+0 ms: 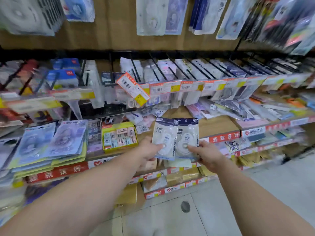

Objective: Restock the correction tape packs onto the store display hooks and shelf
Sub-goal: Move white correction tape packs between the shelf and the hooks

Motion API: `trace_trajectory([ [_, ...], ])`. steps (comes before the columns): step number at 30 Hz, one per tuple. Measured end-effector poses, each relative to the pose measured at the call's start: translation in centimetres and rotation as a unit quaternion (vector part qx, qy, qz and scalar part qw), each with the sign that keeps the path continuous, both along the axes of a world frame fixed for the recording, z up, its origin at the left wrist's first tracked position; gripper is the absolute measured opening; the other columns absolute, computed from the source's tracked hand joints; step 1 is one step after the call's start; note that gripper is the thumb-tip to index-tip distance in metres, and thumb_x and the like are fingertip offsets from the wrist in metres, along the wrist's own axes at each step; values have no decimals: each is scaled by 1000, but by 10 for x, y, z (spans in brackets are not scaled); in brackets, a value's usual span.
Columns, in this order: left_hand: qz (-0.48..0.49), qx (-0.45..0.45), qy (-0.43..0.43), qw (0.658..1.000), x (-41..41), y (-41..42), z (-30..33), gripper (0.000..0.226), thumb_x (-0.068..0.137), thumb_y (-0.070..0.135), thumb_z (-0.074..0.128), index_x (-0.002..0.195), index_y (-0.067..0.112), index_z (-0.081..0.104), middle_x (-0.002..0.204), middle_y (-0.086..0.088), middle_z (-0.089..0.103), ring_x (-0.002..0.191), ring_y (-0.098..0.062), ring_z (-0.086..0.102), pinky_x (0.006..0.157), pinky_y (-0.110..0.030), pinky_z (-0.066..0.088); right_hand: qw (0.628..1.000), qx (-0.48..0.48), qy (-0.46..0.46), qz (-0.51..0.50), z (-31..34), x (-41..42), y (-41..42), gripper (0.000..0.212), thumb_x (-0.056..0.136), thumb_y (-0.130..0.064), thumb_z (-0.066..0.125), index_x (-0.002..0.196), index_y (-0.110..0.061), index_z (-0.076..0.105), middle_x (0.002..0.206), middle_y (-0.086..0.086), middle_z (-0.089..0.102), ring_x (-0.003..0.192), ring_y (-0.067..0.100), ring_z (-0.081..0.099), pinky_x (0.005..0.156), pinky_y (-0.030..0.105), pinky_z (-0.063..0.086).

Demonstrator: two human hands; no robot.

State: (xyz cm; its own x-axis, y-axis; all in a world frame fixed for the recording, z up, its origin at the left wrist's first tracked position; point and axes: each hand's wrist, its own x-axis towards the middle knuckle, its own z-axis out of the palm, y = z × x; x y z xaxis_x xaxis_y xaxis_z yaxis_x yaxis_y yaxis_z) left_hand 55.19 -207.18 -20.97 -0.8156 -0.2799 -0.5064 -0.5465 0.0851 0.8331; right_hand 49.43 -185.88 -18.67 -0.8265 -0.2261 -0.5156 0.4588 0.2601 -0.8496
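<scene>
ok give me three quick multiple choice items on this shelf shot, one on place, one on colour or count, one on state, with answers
1. Where is the yellow box of erasers relative to the held packs?
A. to their left
B. to their right
C. above them

2. How many correction tape packs are held?
A. one
B. two
C. four

3. The loose price tag on the hook rail is
A. level
B. tilted
C. on the floor

Answers: 1 A, it sits left of the left hand. 2 B, left pack and right pack, the latter in the right hand. 3 B, it hangs askew.
</scene>
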Motion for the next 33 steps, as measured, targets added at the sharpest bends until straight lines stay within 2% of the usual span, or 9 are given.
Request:
trace_trajectory([
  [4, -38, -3, 55, 998, 64, -26, 27, 31, 89, 24, 71, 116, 15, 58, 110, -5, 66, 96, -25, 65, 67, -34, 56, 999, -15, 30, -17, 22, 71, -18, 72, 83, -17, 78, 142, -3, 38, 98, 10, 62, 83, 19, 57, 77, 35, 47],
  [6, -49, -10, 81, 995, 93, -43, 40, 26, 90, 24, 71, 111, 17, 57, 104, -2, 65, 96, -23, 65, 71, -35, 57, 998, -15, 56, -20, 32, 101, -30, 80, 83, -20, 78, 147, -5, 33, 113, 10, 61, 98, 22, 61, 86, 36, 54],
  [10, -38, -11, 129, 991, 138, -75, 65, 19, 90, 23, 70, 108, 19, 62, 100, 0, 69, 82, -15, 63, 62, -27, 51, 994, -25, 104, -2, 58, 148, -60, 42, 86, -19, 75, 116, -10, 48, 107, 9, 61, 88, 21, 59, 68, 31, 49],
  [14, -7, -23, 183, 983, 166, -107, 95, 10, 88, 21, 72, 97, 19, 67, 104, -8, 72, 92, -27, 68, 76, -39, 55, 987, -31, 156, 19, 90, 170, -96, 37, 77, -30, 82, 106, -15, 65, 105, 9, 74, 101, 31, 68, 93, 55, 52],
  [16, 14, -28, 202, 979, 179, -124, 108, 9, 89, 21, 72, 94, 18, 65, 100, -9, 70, 89, -26, 65, 69, -35, 52, 981, -31, 189, 33, 101, 176, -118, 38, 72, -40, 82, 101, -20, 67, 106, 7, 75, 100, 28, 68, 84, 48, 52],
  [19, 41, -48, 225, 972, 199, -150, 130, 19, 90, 25, 71, 101, 11, 62, 105, -16, 68, 86, -26, 62, 69, -36, 52, 970, -46, 235, 42, 118, 190, -151, 10, 89, -26, 71, 96, -24, 64, 95, 1, 70, 81, 15, 58, 67, 29, 41],
  [25, 80, -67, 254, 962, 234, -194, 168, 30, 90, 30, 70, 115, 18, 59, 114, -5, 68, 101, -24, 66, 84, -46, 57, 956, -93, 265, 85, 147, 200, -201, 7, 94, -19, 65, 91, -21, 59, 74, -15, 67, 66, 5, 57, 54, 17, 40],
  [29, 110, -81, 278, 951, 248, -218, 192, 28, 92, 24, 67, 118, 18, 59, 114, 0, 68, 103, -19, 65, 93, -41, 53, 947, -104, 277, 123, 167, 196, -235, 31, 94, -23, 66, 122, -13, 58, 107, -1, 71, 76, 3, 63, 56, 17, 44],
  [33, 140, -108, 298, 938, 248, -242, 215, 23, 91, 26, 68, 112, 22, 58, 110, 2, 69, 101, -16, 66, 96, -42, 52, 933, -127, 306, 141, 192, 187, -261, 14, 95, -23, 64, 104, -31, 56, 107, -5, 69, 86, 9, 63, 67, 25, 46],
])
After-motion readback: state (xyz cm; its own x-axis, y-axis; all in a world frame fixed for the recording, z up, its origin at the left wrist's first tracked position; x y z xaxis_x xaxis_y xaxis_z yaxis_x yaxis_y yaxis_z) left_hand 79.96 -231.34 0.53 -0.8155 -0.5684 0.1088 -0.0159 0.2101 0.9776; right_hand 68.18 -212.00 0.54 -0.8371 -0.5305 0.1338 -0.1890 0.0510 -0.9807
